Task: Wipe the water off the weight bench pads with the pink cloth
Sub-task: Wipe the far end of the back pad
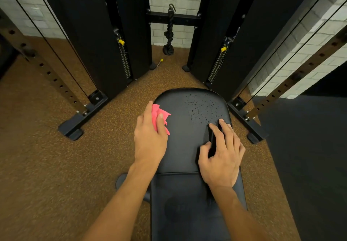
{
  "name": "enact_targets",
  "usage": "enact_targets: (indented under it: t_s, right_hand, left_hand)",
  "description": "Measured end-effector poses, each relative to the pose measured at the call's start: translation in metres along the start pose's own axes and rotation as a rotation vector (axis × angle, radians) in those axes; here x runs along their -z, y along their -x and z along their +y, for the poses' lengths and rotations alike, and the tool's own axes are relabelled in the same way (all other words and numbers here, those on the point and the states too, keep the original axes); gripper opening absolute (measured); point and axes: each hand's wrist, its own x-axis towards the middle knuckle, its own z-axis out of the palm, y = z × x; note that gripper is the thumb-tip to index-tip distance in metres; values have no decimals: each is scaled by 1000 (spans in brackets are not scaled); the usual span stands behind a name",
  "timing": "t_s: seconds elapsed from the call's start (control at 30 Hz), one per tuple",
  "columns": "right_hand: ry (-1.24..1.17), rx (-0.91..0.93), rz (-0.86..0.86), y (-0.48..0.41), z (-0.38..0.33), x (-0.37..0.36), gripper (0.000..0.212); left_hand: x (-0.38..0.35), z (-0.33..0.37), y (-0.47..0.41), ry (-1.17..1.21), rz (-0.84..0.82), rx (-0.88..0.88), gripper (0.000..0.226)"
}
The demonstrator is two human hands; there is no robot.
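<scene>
Black vinyl weight bench pad [184,133]: water droplets [202,109] are scattered across its 1 o'clock area. The crumpled pink cloth [157,114] sits at the pad's 9 o'clock edge, pinched between thumb and fingers of the left hand [150,139]. The right hand [223,158] rests at 4 o'clock with its fingers spread. A dark shape lies beneath it, and whether it is gripped cannot be determined.

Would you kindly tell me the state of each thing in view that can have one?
far pad: water droplets on its far right part.
near pad: no droplets visible.
pink cloth: crumpled, held at the far pad's left edge.
left hand: grips the pink cloth.
right hand: rests on the far pad, fingers spread.
triceps rope: hangs from a hook, end on floor.
</scene>
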Motion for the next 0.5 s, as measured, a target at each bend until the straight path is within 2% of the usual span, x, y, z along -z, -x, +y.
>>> enact_targets:
  t_s: [0.1,0.17,0.27,0.43,0.5]
  right_hand:
    - [-4,-1,-1,0,-1,0,49]
    - [-8,0,0,-1,-1,-1,49]
    - [4,-2,0,-1,0,-1,49]
    - [-1,-10,-9,0,0,0,48]
    - [-6,-10,-12,0,-1,1,48]
  left_hand:
    - [-1,4,-29,117,-24,199,57]
    - [-1,13,-53,123,-80,281,47]
    - [0,19,-67,119,-128,298,44]
    - [1,1,-18,126,-23,180,47]
    - [1,1,-27,139,-34,203,43]
